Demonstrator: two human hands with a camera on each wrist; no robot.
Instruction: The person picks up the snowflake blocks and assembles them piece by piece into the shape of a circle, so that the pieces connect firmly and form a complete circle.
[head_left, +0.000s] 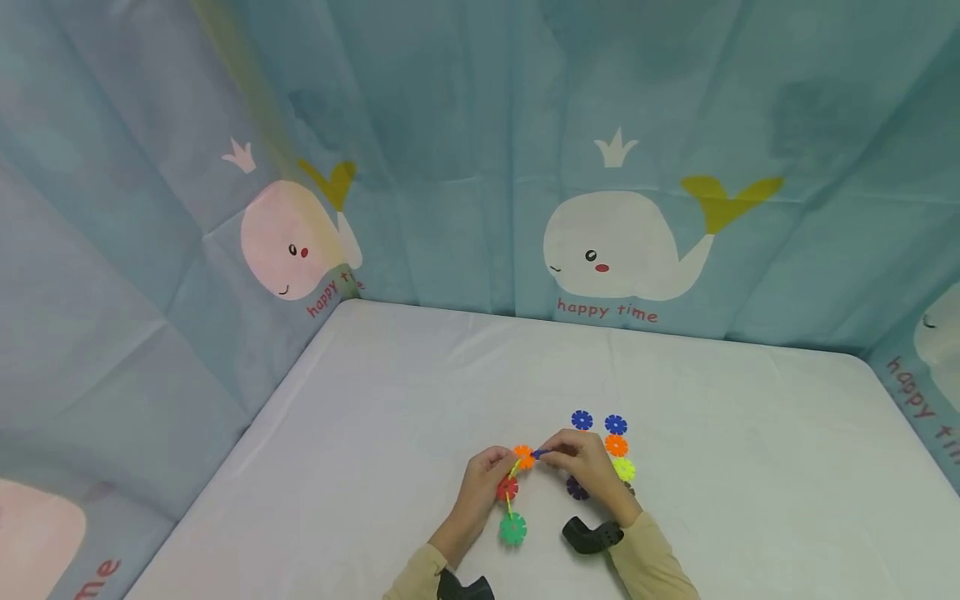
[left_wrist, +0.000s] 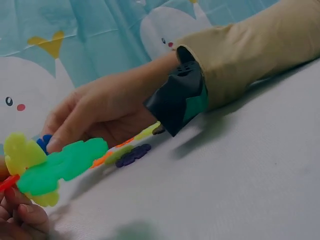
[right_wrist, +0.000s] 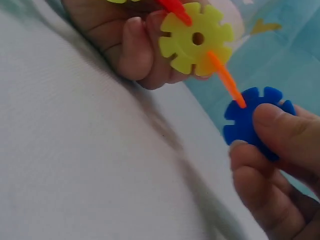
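Note:
My left hand (head_left: 474,490) grips a chain of notched plastic discs near its upper end. From the bottom, the chain has a green disc (head_left: 513,529), a yellow disc seen edge-on, a red disc (head_left: 507,489), another yellow disc (right_wrist: 182,52) and an orange disc (head_left: 523,457). My right hand (head_left: 587,463) pinches a blue disc (right_wrist: 245,124) between thumb and fingers. In the right wrist view, the orange disc's thin edge meets the blue disc's notched rim. The green disc (left_wrist: 65,165) hangs in front in the left wrist view, covering part of the hands.
Past my right hand, loose discs lie in two columns on the white table (head_left: 390,400): blue (head_left: 582,420) and dark purple (head_left: 577,488) in one, blue (head_left: 616,425), orange (head_left: 617,445) and yellow (head_left: 624,469) in the other. My right hand hides some. A whale-print curtain (head_left: 465,150) stands behind.

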